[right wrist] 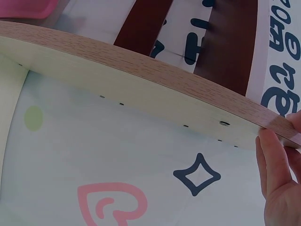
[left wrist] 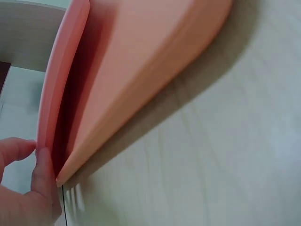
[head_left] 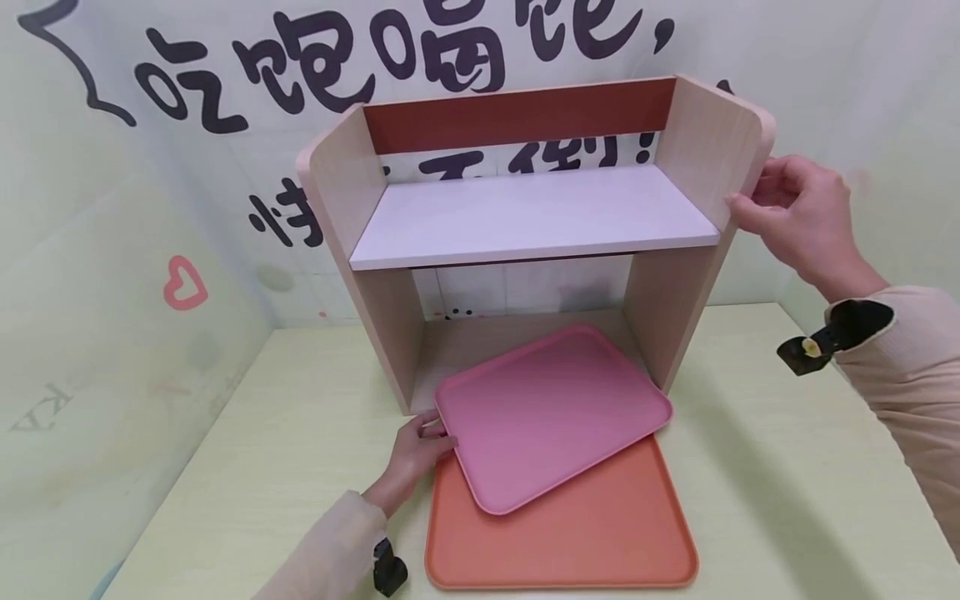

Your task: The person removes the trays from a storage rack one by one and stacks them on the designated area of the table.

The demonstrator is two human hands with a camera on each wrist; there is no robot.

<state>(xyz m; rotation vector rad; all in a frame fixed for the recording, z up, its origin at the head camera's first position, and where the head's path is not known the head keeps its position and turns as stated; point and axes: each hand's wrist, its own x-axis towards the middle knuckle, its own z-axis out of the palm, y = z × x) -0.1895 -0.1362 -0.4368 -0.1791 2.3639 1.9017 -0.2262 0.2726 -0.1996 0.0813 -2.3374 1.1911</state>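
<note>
My left hand [head_left: 414, 452] pinches the left edge of a pink tray [head_left: 551, 417], thumb on top and fingers beneath, as the left wrist view also shows. The pink tray lies at an angle, its far part inside the lower bay of a small wooden shelf unit [head_left: 678, 308]. Under it, an orange tray [head_left: 570, 533] rests on the table, its front part sticking out. With my right hand [head_left: 806, 218] I grip the shelf unit's right side panel near the top; in the right wrist view the thumb and fingers [right wrist: 275, 157] sit on either side of the panel's edge.
The unit has a white middle shelf [head_left: 532, 212] and a dark red back rail [head_left: 525, 115]. It stands on a pale wooden table [head_left: 757, 467] against a wall sheet [head_left: 225, 150] with large black lettering. A black strap device [head_left: 836, 335] is on the right wrist.
</note>
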